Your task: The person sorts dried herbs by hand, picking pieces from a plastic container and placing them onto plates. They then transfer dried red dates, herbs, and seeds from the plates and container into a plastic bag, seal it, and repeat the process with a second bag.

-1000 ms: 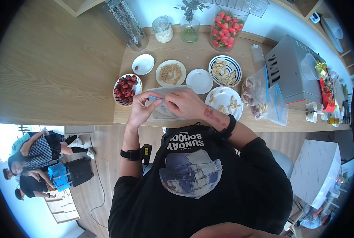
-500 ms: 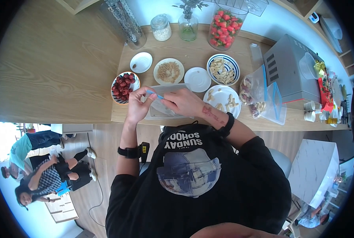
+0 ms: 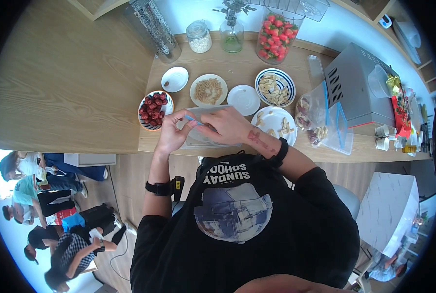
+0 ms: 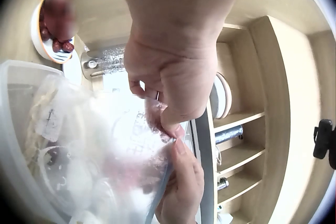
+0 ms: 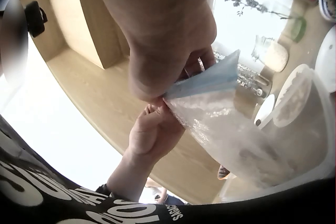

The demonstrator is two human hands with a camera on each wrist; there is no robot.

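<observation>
Both hands meet over a clear plastic box (image 3: 193,142) at the near edge of the table. Between them is a clear zip bag (image 5: 215,121) with a blue zip strip (image 5: 207,79) along its mouth. My left hand (image 3: 171,134) pinches the strip between thumb and fingers. Close beside it, my right hand (image 3: 227,125) pinches the same edge, its fingertips nearly meeting the left thumb. In the right wrist view the bag hangs down into the box; its pale contents are blurred. A bowl of dark red dates (image 3: 154,108) stands left of the left hand.
Behind the box are a plate of pale shreds (image 3: 208,90), a white plate (image 3: 244,100) and a striped bowl of pale pieces (image 3: 275,88). Right of the hands lie a plate with pale slices (image 3: 281,122) and filled zip bags (image 3: 310,110). A strawberry jar (image 3: 279,39) stands behind.
The hands stay together at the bag's mouth, with small shifts of the fingers and of the blue strip. Several people in the background at left have moved.
</observation>
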